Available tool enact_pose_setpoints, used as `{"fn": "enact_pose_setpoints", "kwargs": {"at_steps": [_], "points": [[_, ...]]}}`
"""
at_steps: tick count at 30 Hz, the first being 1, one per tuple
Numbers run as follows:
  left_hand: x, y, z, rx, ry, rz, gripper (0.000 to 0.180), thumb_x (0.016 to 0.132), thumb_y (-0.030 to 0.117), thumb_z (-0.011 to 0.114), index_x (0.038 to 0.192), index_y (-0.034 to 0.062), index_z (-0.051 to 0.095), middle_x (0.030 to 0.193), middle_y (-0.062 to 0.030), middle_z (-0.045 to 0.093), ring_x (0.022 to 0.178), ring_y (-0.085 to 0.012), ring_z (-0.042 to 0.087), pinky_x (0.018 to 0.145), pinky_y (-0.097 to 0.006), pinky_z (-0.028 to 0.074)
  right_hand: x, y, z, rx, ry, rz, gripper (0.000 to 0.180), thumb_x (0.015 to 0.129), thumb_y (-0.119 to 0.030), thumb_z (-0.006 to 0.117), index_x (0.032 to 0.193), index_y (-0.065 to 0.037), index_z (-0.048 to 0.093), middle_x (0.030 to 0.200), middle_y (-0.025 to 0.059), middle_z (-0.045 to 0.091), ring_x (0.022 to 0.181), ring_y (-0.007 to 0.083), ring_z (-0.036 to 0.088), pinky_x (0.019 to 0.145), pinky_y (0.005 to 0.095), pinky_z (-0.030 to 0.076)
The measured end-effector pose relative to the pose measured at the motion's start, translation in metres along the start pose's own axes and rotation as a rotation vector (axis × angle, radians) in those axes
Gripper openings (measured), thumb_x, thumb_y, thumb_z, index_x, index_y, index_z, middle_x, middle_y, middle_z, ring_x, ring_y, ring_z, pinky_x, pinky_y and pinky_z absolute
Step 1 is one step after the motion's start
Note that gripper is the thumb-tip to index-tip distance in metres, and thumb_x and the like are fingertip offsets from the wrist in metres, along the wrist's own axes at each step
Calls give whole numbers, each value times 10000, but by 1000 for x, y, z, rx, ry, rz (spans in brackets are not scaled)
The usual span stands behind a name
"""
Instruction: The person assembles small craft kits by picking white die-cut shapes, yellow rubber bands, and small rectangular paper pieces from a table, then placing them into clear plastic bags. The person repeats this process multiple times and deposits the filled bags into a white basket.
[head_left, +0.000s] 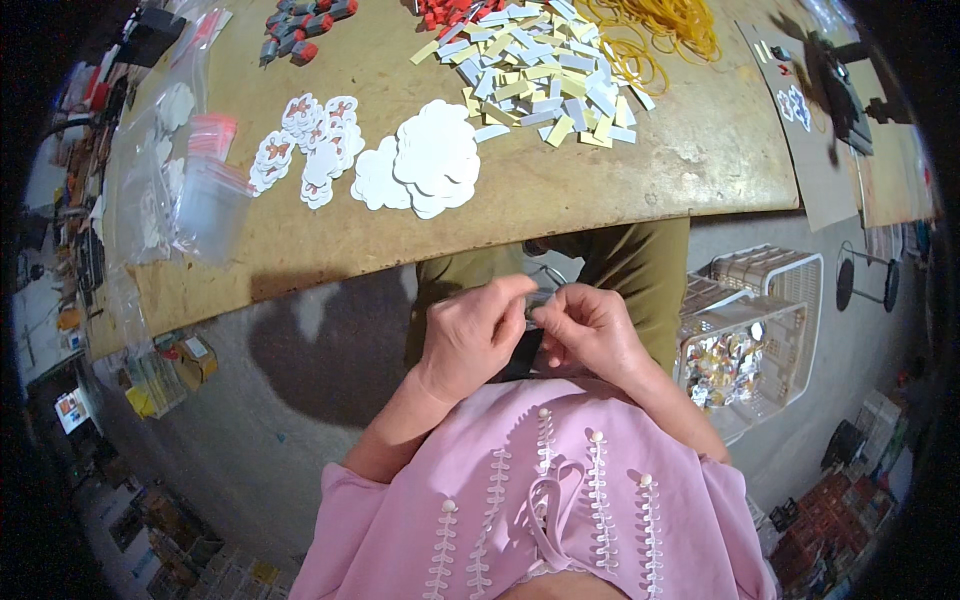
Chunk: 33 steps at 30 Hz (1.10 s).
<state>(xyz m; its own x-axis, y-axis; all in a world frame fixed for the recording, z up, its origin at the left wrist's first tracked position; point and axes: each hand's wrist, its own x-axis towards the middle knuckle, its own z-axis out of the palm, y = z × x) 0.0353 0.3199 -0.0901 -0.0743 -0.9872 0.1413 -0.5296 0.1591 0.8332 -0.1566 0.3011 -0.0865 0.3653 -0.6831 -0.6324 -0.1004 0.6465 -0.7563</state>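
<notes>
Above my lap, just off the table's front edge, both hands meet with fingertips almost touching. My left hand (472, 325) is closed, its thumb and forefinger pinching one side of a small clear plastic piece (541, 297). My right hand (592, 328) pinches the other side between thumb and forefinger. Most of that piece is hidden by the fingers, so its exact kind is unclear. Nearest on the table lie stacked white cloud-shaped cutouts (436, 160) and smaller scalloped cutouts printed with brown figures (322, 140). To their left is a stack of clear bags with red tops (212, 190).
Behind the cutouts, the wooden table (690, 165) bears a heap of yellow and pale grey strips (550, 80), yellow rubber bands (665, 30) and small grey-and-red parts (300, 28). White plastic baskets (755, 340) holding shiny packets stand on the floor to my right.
</notes>
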Motion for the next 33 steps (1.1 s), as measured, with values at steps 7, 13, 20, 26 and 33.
{"fn": "enact_pose_setpoints", "kwargs": {"at_steps": [7, 13, 20, 26, 33], "points": [[-7, -8, -18, 206, -221, 259, 110, 849, 123, 782, 926, 89, 709, 826, -64, 661, 746, -277, 675, 670, -402, 554, 8, 5, -13, -163, 141, -179, 175, 1033, -151, 683, 956, 6, 679, 779, 88, 691, 633, 135, 655, 569, 291, 556], [-1, 2, -45, 168, -235, 344, 119, 828, 78, 800, 935, 83, 749, 862, -56, 678, 766, -253, 668, 676, -378, 557, -10, -23, -8, -996, 13, -1058, 261, 859, -105, 750, 1111, -65, 695, 1119, 82, 705, 853, 232, 715, 687, 355, 598], [39, 6, -78, 244, -60, 431, 264, 812, 52, 838, 1071, 68, 789, 1050, -97, 740, 934, -287, 710, 799, -378, 579, -8, -37, -19, -1154, -102, -1051, 314, 806, -124, 684, 1114, -70, 717, 1057, 66, 677, 1001, 265, 673, 798, 368, 592], [99, -9, -100, 497, -50, 214, 418, 794, 79, 877, 1186, 46, 738, 1148, -122, 714, 1094, -333, 675, 952, -424, 544, -13, -24, -15, -1074, -51, -963, 320, 789, -87, 692, 1105, -66, 743, 1002, 78, 662, 965, 281, 657, 797, 377, 582], [115, -12, -116, 264, -142, 127, 171, 901, 13, 794, 1070, 0, 771, 1065, -128, 732, 929, -245, 727, 818, -354, 576, -12, -12, -25, -1002, 14, -950, 310, 797, -68, 683, 1101, -47, 735, 985, 85, 646, 925, 283, 648, 789, 384, 573]]}}
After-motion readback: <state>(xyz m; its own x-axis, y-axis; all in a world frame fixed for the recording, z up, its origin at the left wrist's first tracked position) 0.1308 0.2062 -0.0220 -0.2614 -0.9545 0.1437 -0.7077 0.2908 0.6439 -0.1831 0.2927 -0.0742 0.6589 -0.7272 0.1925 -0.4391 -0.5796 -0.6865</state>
